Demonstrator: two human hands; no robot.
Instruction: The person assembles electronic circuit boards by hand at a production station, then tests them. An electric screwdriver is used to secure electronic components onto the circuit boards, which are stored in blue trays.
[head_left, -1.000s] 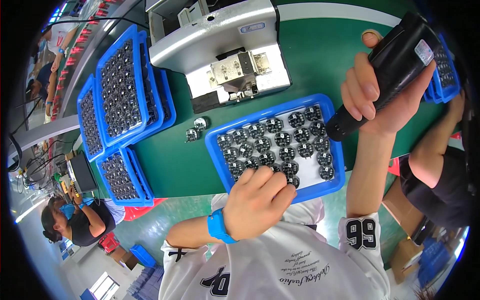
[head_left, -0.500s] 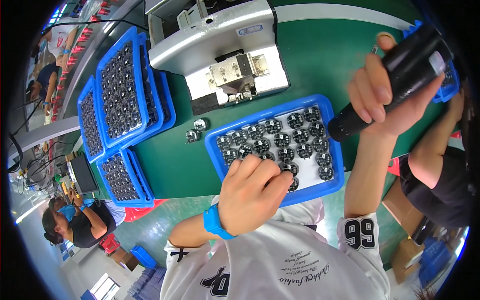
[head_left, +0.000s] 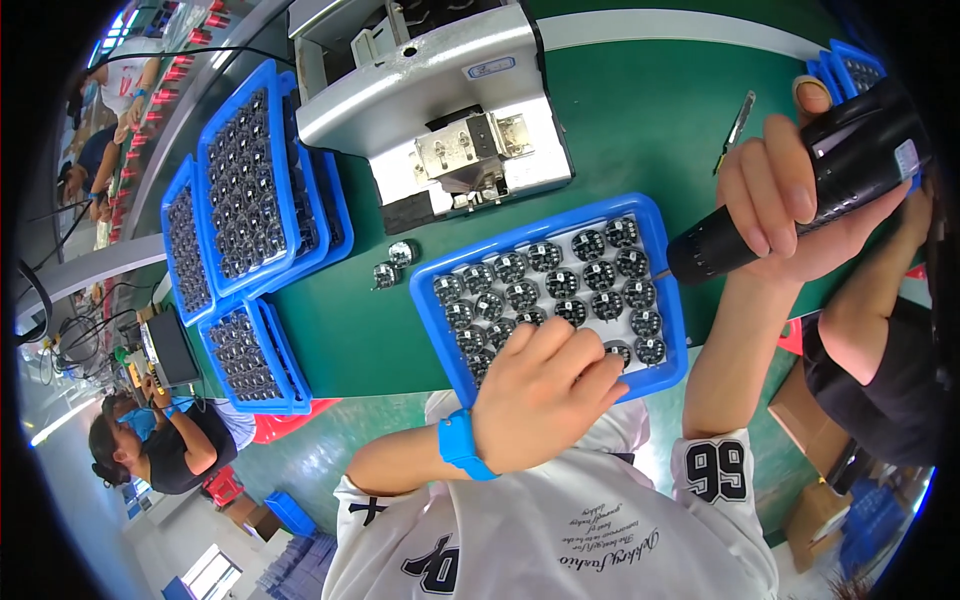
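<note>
A black electric screwdriver (head_left: 790, 195) is wrapped in the fingers of my right hand (head_left: 790, 225). Its ribbed nose and thin bit point left, over the right rim of a blue tray (head_left: 672, 330). In that tray, rows of round black circuit-board parts (head_left: 563, 284) sit on a white liner. My left hand (head_left: 545, 390), with a blue band at the wrist, reaches over the tray's near edge. Its fingers are curled down, and whatever lies under the fingertips is hidden. One round part (head_left: 618, 352) shows right beside those fingers.
Behind the tray stands a metal fixture (head_left: 475, 150). Two loose round parts (head_left: 402, 253) lie left of the tray. Stacked blue trays (head_left: 290, 200) of parts fill the left side. A slim pointed tool (head_left: 736, 130) lies at the right. Another person's arm (head_left: 865, 290) is at far right.
My left hand has shifted right and slightly nearer along the tray. The right hand and screwdriver have moved a little to the right, exposing more of the slim tool.
</note>
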